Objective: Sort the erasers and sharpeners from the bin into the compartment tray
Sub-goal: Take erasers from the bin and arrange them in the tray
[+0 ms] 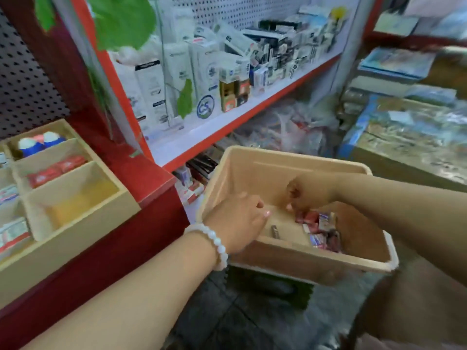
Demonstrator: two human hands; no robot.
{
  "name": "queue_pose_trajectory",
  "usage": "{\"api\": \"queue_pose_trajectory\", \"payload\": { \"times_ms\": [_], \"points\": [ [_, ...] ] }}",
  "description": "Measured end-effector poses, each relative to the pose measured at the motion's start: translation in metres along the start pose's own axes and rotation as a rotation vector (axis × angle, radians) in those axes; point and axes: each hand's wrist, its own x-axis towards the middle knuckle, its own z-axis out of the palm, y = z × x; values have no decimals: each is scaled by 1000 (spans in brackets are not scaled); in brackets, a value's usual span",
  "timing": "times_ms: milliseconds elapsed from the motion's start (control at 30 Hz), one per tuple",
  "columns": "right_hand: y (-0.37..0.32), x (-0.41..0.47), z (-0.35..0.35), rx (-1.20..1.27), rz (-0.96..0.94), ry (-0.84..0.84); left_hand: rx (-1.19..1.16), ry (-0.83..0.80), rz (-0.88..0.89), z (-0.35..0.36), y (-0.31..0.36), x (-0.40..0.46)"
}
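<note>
A beige bin stands low at centre right. In its right half lies a pile of erasers in red and white wrappers, and a small dark metal piece, perhaps a sharpener, lies apart on the bin floor. My left hand, with a white bead bracelet, reaches over the near rim with loosely curled fingers and nothing visible in them. My right hand is inside the bin, its curled fingertips at the pile's left edge; blur hides any grip. The wooden compartment tray sits at left.
The tray rests on a red shelf unit. Its cells hold blue-and-white items, red erasers and yellow pieces. Behind the bin, a shelf carries stationery boxes. Stacked books and packets fill the right.
</note>
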Motion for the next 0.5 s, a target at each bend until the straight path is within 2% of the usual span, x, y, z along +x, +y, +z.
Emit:
{"api": "queue_pose_trajectory", "payload": {
  "times_ms": [167, 267, 400, 500],
  "points": [
    [7, 40, 35, 13, -50, -181, 47, -81, -75, 19, -1, 24],
    [-3, 57, 54, 16, -197, -257, 17, -78, -96, 19, -3, 26],
    [-5, 70, 70, -156, -376, -480, 58, -67, -104, 17, -1, 25],
    [3, 76, 81, -114, -364, -601, 103, -67, -96, 18, 1, 24]
  ]
}}
